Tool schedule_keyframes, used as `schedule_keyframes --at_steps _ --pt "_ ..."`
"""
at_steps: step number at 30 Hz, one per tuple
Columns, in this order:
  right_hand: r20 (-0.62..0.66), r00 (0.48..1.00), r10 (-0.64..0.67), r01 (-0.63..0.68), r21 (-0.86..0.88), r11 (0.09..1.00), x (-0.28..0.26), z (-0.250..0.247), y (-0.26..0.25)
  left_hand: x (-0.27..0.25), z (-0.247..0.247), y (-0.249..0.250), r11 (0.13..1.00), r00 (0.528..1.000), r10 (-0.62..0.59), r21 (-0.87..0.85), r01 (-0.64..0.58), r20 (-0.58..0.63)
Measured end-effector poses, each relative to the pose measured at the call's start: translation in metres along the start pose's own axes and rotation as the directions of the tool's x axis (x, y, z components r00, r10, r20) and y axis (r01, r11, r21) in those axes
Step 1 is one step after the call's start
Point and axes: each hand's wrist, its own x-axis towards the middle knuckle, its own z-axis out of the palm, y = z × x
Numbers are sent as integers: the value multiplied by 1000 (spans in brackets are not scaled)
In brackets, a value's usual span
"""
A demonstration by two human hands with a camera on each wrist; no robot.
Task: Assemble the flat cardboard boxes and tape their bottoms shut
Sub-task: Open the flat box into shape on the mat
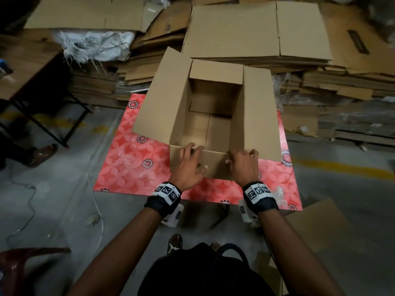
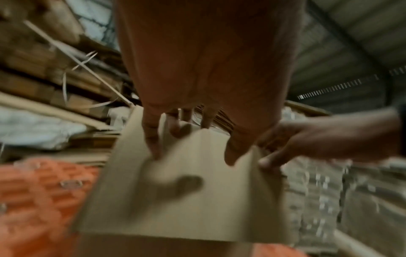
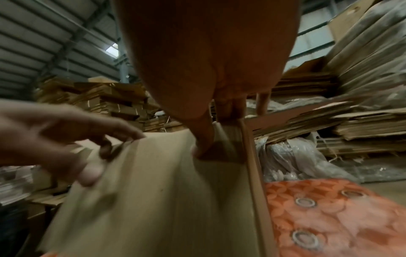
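Observation:
An erected brown cardboard box (image 1: 162, 103) stands open side up on a red floral table (image 1: 132, 167), its long side flaps spread outward. Its bottom flaps lie folded in; no tape shows. My left hand (image 1: 196, 157) and right hand (image 1: 235, 157) both grip the near short flap (image 1: 213, 167), fingers hooked over its top edge and thumbs on its outer face. The left wrist view is blurred: my left hand (image 2: 189, 139) is on the flap (image 2: 186, 200), with the right hand (image 2: 307, 139) beside it. In the right wrist view, my right hand (image 3: 217, 132) pinches the flap (image 3: 164, 200) near its right corner.
Stacks of flat cardboard (image 1: 256, 30) fill the floor behind the table, with a torn white sack (image 1: 96, 43) at the left. A wooden table (image 1: 25, 67) and another person's sandalled foot (image 1: 42, 154) are at the left. More cardboard (image 1: 316, 227) lies at my right.

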Motion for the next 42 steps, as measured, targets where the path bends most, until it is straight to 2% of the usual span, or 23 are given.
schedule_keyframes --at_steps 2,5,7,9,11,12,13,14,17,20,23,25,27,30,32,35,38,41,42 --pt "12 1000 -1 1 -28 1000 0 -2 -10 1 3 0 997 999 -32 -78 29 -40" --pt "44 997 -56 55 22 998 -4 -2 -33 3 -5 -6 986 974 -128 -131 104 -188" --pt "51 990 -128 118 169 978 -9 3 -50 5 -15 -17 977 944 -198 -133 168 -264" --pt "53 976 -211 180 351 919 -10 9 -63 8 -26 -34 972 933 -234 -97 215 -274" --pt "57 967 -250 176 562 808 -6 11 -66 12 -37 -54 969 933 -246 -94 230 -262" --pt "50 969 -243 159 628 762 -2 9 -65 14 -43 -64 967 930 -254 -105 234 -265" --pt "39 974 -222 147 637 756 3 7 -61 17 -50 -72 963 924 -267 -117 243 -273" --pt "21 980 -199 149 589 794 8 5 -57 20 -58 -79 957 916 -287 -132 259 -280" --pt "24 985 -171 158 265 951 27 2 -41 27 -78 -102 927 894 -355 -229 298 -273" --pt "86 984 -155 136 197 971 43 1 -33 24 -91 -116 923 893 -340 -287 258 -293" --pt "159 967 -201 192 67 979 58 6 -42 15 -90 -99 955 900 -289 -159 249 -325" --pt "188 958 -214 220 -11 975 65 8 -50 7 -85 -72 979 929 -200 -99 177 -313" --pt "186 960 -209 218 -26 976 68 11 -58 2 -74 -48 993 962 -116 -20 114 -248" --pt "137 970 -201 213 -77 974 66 17 -66 1 -53 -26 974 986 -142 167 154 -83" --pt "94 976 -198 206 -80 975 64 21 -68 -1 -41 -27 957 990 -136 251 143 -48" --pt "42 973 -225 227 -57 972 57 26 -73 -10 -37 -53 944 993 -50 318 82 -107" --pt "32 965 -258 257 45 965 48 30 -78 -21 -53 -78 953 984 52 302 1 -168" --pt "1 955 -296 290 195 937 47 29 -72 -20 -75 -98 929 976 63 371 20 -209" --pt "-26 958 -286 286 189 940 49 29 -67 -17 -81 -106 908 973 49 416 51 -226"
